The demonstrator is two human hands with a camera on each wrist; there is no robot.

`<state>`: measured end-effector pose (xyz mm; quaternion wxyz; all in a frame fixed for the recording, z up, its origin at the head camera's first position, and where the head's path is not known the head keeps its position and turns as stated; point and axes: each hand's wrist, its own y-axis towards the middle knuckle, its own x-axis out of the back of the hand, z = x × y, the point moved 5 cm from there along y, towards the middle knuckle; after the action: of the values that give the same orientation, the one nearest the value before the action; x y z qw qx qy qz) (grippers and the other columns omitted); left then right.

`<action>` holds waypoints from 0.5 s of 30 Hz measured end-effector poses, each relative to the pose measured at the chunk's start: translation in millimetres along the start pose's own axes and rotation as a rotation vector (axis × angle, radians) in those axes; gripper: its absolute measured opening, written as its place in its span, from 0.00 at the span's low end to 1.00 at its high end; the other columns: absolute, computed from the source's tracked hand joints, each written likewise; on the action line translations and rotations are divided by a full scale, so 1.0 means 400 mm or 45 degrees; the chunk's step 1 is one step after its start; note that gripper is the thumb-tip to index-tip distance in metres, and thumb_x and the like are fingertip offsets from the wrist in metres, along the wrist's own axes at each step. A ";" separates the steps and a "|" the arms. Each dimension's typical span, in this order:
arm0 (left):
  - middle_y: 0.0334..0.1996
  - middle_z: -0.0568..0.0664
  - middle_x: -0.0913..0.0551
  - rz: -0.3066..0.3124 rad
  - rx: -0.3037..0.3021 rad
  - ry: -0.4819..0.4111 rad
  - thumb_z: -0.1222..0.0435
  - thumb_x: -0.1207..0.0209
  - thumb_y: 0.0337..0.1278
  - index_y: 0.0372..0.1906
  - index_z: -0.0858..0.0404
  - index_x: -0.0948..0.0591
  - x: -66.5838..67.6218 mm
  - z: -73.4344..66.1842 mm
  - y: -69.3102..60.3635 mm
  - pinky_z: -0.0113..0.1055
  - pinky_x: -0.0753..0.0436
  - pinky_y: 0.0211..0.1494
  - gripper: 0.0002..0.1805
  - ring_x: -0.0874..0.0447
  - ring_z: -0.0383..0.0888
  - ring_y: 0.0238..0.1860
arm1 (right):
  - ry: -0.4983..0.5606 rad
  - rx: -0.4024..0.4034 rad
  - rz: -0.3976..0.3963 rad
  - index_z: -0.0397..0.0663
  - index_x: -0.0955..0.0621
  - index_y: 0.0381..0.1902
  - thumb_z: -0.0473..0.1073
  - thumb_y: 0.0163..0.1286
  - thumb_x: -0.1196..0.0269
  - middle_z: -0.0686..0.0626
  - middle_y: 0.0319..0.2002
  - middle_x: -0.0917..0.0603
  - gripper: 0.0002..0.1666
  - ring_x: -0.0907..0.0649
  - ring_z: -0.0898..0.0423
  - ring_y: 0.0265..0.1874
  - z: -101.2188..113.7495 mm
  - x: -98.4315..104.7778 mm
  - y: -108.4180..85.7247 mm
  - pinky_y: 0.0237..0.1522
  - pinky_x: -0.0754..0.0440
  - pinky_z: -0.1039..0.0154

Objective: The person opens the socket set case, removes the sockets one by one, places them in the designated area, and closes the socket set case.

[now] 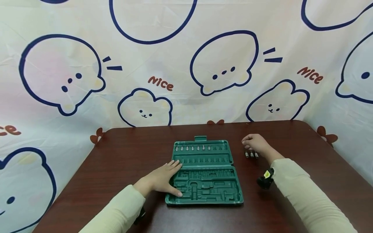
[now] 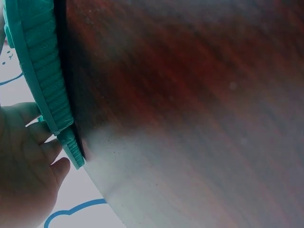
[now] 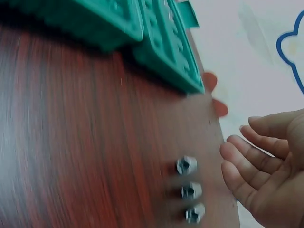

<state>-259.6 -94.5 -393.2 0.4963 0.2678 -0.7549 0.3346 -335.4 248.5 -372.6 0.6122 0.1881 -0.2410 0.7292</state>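
Observation:
A green plastic tool case point(image 1: 207, 185) lies unfolded on the table, with a row of several small metal sockets point(image 1: 192, 148) in its far half. My left hand point(image 1: 161, 177) rests on the case's left edge, fingers spread and thumb over the near half. In the left wrist view, that hand point(image 2: 28, 156) is beside the case's side wall point(image 2: 45, 71). To the right of the case, three metal sockets point(image 1: 252, 154) stand in a short row. My right hand point(image 1: 256, 144) is just beyond them, fingers loosely bent. The right wrist view shows nothing between its fingers point(image 3: 249, 164).
The dark reddish-brown table point(image 1: 131, 155) carries the case near its middle. A pale cloth point(image 1: 180, 106) with cartoon drawings hangs behind and along the sides. A latch tab point(image 1: 200, 138) sticks out from the case's far edge. A black device point(image 1: 265, 179) is strapped to the right wrist.

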 end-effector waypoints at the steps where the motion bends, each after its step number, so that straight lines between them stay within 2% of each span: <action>1: 0.66 0.52 0.54 -0.001 0.001 0.000 0.32 0.46 0.29 0.66 0.59 0.49 0.000 0.001 0.000 0.48 0.49 0.60 0.57 0.61 0.50 0.65 | 0.011 0.007 0.005 0.27 0.30 0.49 0.40 0.66 0.52 0.33 0.46 0.27 0.20 0.24 0.44 0.40 0.007 -0.008 0.003 0.38 0.26 0.57; 8: 0.66 0.53 0.54 0.000 -0.008 -0.017 0.33 0.46 0.30 0.66 0.60 0.49 -0.001 0.002 -0.001 0.47 0.49 0.60 0.57 0.61 0.50 0.65 | 0.119 0.044 0.046 0.30 0.30 0.50 0.43 0.65 0.50 0.35 0.47 0.27 0.22 0.25 0.44 0.43 0.049 -0.073 0.035 0.44 0.28 0.54; 15: 0.66 0.53 0.54 0.000 -0.005 -0.028 0.33 0.45 0.29 0.66 0.60 0.49 0.001 0.002 0.003 0.48 0.48 0.60 0.57 0.61 0.50 0.65 | 0.161 0.086 0.069 0.33 0.27 0.48 0.43 0.65 0.48 0.37 0.45 0.26 0.20 0.25 0.46 0.42 0.090 -0.135 0.066 0.44 0.28 0.55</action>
<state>-261.1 -94.2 -393.3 0.4886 0.2706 -0.7610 0.3301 -352.3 180.7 -377.1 0.5995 0.1554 -0.1821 0.7637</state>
